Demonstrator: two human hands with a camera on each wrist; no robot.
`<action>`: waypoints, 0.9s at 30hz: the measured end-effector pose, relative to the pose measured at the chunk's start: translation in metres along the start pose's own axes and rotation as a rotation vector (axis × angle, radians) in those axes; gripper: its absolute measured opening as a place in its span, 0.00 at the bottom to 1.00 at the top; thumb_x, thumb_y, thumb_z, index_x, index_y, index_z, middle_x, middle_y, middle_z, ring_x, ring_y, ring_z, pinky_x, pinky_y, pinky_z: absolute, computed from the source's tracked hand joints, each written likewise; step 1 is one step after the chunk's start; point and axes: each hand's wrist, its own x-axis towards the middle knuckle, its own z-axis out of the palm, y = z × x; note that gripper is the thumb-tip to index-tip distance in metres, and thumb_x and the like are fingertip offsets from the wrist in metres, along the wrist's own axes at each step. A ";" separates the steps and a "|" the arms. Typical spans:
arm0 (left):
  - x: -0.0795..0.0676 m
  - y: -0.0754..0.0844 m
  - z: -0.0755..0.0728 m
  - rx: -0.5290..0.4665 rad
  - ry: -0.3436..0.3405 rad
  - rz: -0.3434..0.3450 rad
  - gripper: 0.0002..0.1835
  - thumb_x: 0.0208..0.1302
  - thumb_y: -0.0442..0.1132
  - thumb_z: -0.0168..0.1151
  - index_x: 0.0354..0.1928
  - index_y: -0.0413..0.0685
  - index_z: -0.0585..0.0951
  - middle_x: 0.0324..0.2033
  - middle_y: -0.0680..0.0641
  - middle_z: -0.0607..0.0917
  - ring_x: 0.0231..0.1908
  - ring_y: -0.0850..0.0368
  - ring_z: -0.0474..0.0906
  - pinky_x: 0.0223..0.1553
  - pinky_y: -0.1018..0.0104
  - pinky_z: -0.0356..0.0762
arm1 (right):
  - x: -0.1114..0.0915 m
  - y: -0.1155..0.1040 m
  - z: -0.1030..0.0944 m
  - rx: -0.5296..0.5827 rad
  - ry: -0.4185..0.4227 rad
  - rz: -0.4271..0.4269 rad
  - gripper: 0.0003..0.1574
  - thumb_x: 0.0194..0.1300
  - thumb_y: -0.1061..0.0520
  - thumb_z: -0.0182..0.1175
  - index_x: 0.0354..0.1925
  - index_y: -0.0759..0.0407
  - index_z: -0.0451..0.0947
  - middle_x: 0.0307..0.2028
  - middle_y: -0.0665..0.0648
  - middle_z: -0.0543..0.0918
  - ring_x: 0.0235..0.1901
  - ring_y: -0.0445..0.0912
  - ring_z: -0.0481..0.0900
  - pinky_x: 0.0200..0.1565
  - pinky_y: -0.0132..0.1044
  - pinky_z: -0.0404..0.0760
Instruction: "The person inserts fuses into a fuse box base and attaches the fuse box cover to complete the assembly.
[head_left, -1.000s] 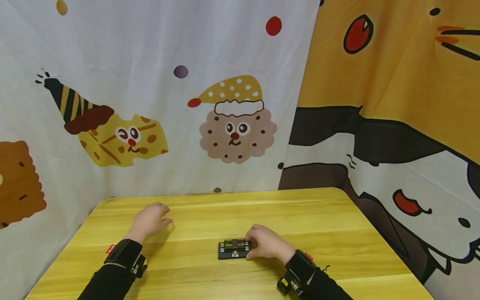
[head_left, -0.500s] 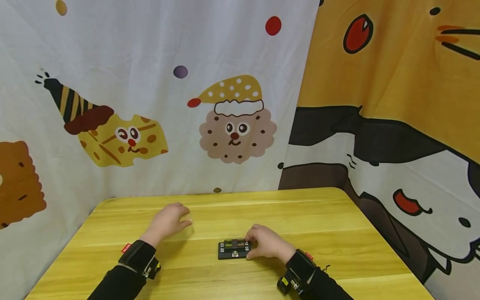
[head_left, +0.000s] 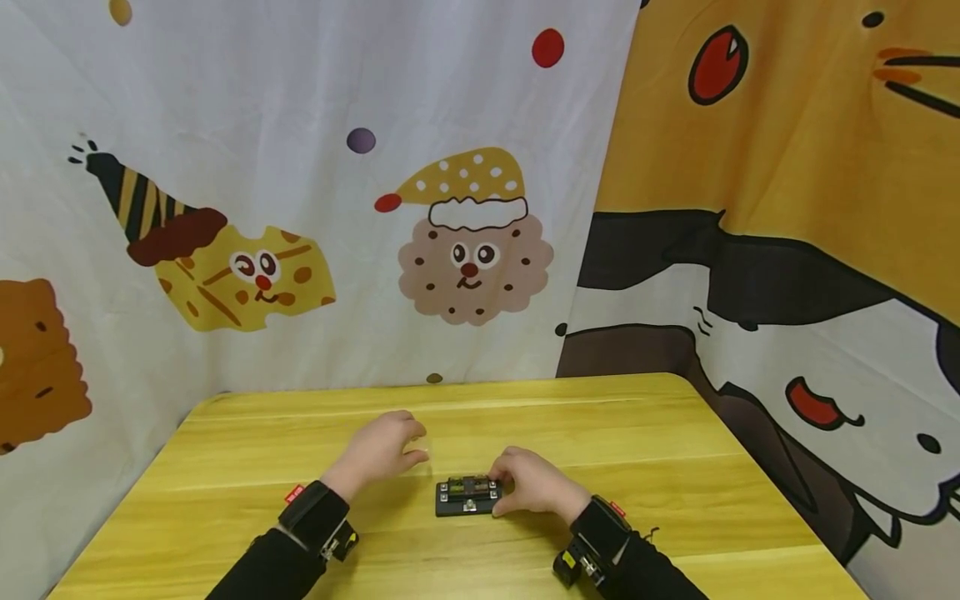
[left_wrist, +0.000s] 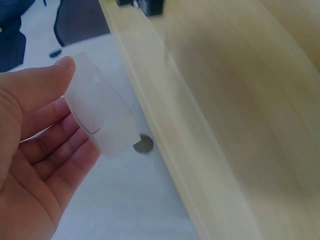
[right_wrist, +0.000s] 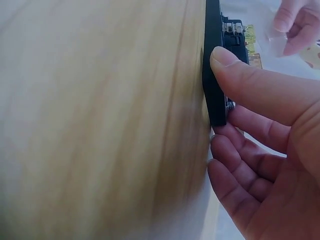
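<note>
A black fuse box (head_left: 459, 506) with screw terminals and coloured fuses lies flat on the wooden table. My right hand (head_left: 540, 483) grips its right end, the thumb on the near side (right_wrist: 235, 70) and the fingers curled behind. To the left, my left hand (head_left: 378, 450) pinches a clear plastic cover (left_wrist: 102, 110) between thumb and fingers, held above the tabletop. That cover is curved and see-through, so it barely shows in the head view. A gap separates it from the fuse box.
The yellow wood-grain table (head_left: 637, 442) has its far edge against a white curtain (head_left: 300, 83) with cartoon prints. An orange, black and white printed curtain (head_left: 787, 167) hangs on the right. Black camera bands sit on both wrists.
My left hand has moved steadily right with the clear cover, coming nearer the fuse box. The right hand keeps its grip and the fuse box has stayed in place.
</note>
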 end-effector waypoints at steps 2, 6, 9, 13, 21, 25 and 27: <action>0.004 0.006 0.002 -0.008 0.000 0.032 0.14 0.58 0.42 0.73 0.43 0.42 0.86 0.36 0.48 0.84 0.37 0.53 0.79 0.40 0.60 0.78 | 0.000 0.000 0.000 0.003 0.003 -0.004 0.28 0.48 0.51 0.80 0.45 0.58 0.82 0.37 0.47 0.76 0.36 0.38 0.73 0.44 0.36 0.77; 0.010 0.018 0.006 -0.017 -0.002 0.072 0.14 0.57 0.42 0.74 0.42 0.43 0.86 0.35 0.49 0.83 0.36 0.54 0.79 0.39 0.61 0.77 | 0.001 -0.001 0.000 0.010 0.008 -0.009 0.27 0.47 0.51 0.80 0.45 0.58 0.83 0.37 0.47 0.76 0.35 0.39 0.73 0.43 0.36 0.77; 0.015 0.026 0.010 -0.011 -0.002 0.087 0.13 0.58 0.44 0.74 0.41 0.45 0.86 0.34 0.50 0.83 0.35 0.55 0.78 0.39 0.62 0.77 | 0.001 0.000 0.000 0.013 0.008 -0.011 0.27 0.47 0.51 0.80 0.44 0.57 0.82 0.36 0.47 0.75 0.35 0.39 0.73 0.43 0.36 0.76; 0.020 0.034 0.014 0.002 -0.011 0.099 0.13 0.57 0.45 0.74 0.41 0.46 0.86 0.34 0.51 0.82 0.34 0.57 0.78 0.38 0.63 0.78 | 0.002 0.000 0.000 0.011 0.012 -0.020 0.26 0.46 0.51 0.80 0.43 0.57 0.82 0.36 0.46 0.75 0.34 0.39 0.73 0.42 0.36 0.76; 0.024 0.049 0.018 -0.004 -0.010 0.143 0.14 0.58 0.45 0.74 0.42 0.45 0.87 0.34 0.51 0.83 0.35 0.56 0.79 0.39 0.64 0.78 | 0.002 0.000 0.000 0.002 0.017 -0.021 0.25 0.45 0.51 0.81 0.41 0.56 0.82 0.35 0.46 0.74 0.34 0.38 0.72 0.41 0.35 0.76; 0.026 0.055 0.021 -0.002 -0.017 0.158 0.12 0.59 0.46 0.73 0.40 0.47 0.87 0.33 0.52 0.82 0.34 0.58 0.78 0.38 0.66 0.77 | 0.002 0.000 0.000 -0.005 0.017 -0.020 0.25 0.45 0.51 0.81 0.41 0.56 0.82 0.35 0.45 0.74 0.34 0.38 0.72 0.41 0.34 0.75; 0.027 0.058 0.022 -0.008 -0.019 0.163 0.11 0.59 0.46 0.73 0.40 0.48 0.87 0.32 0.53 0.82 0.33 0.59 0.77 0.37 0.67 0.77 | 0.002 0.000 0.000 -0.003 0.019 -0.024 0.25 0.45 0.51 0.81 0.41 0.57 0.82 0.35 0.46 0.75 0.33 0.38 0.72 0.40 0.34 0.76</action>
